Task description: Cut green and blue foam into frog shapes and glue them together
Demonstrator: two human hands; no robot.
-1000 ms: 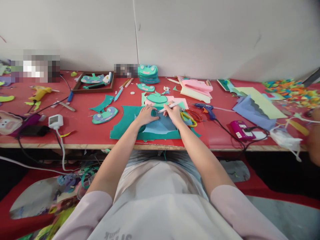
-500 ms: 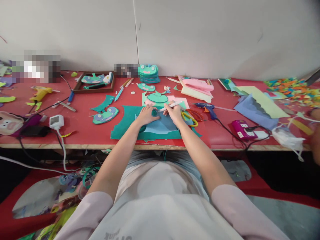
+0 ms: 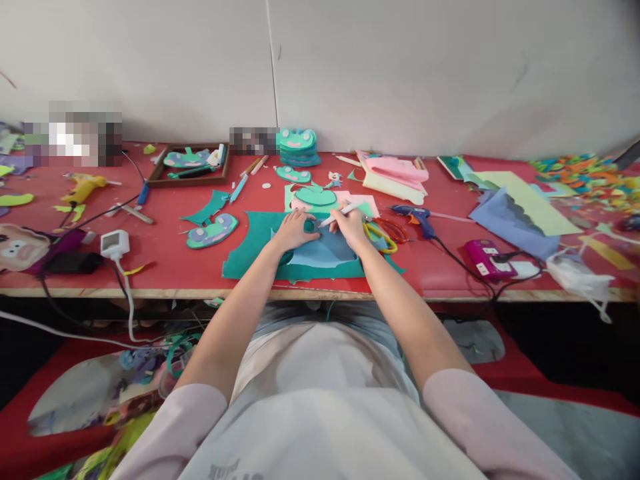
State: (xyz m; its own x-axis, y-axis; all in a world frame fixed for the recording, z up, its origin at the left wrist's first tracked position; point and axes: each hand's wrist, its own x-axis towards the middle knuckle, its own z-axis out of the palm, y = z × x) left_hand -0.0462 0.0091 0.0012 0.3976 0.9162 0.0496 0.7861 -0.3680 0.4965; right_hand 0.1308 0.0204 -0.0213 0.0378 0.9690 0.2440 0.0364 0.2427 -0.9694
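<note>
My left hand (image 3: 295, 231) lies with spread fingers on a light blue sheet (image 3: 325, 252), thumb and forefinger around a small dark teal piece (image 3: 309, 226). That sheet rests on a larger teal sheet (image 3: 245, 257) with ragged edges. In my right hand (image 3: 350, 225) is a white pen (image 3: 333, 217), its tip low over the blue sheet close to my left fingertips; whether it touches, I cannot tell. Just beyond my hands, a green cut-out shape (image 3: 314, 197) sits on pink and green sheets. Yellow-handled scissors (image 3: 383, 240) lie right of my right hand.
A blue glue gun (image 3: 413, 217) and a purple power socket (image 3: 487, 259) with cords stand to the right. Frog-face pieces (image 3: 213, 231), a white cube-shaped plug (image 3: 114, 244), a yellow glue gun (image 3: 83, 187) and a brown tray (image 3: 187, 182) are left. Stacked frog faces (image 3: 299, 147) stand near the wall.
The pen has tilted steeper and its tip has shifted slightly, with my right hand barely moving. My left hand stays put. Another person's arm at the right edge has gone from view.
</note>
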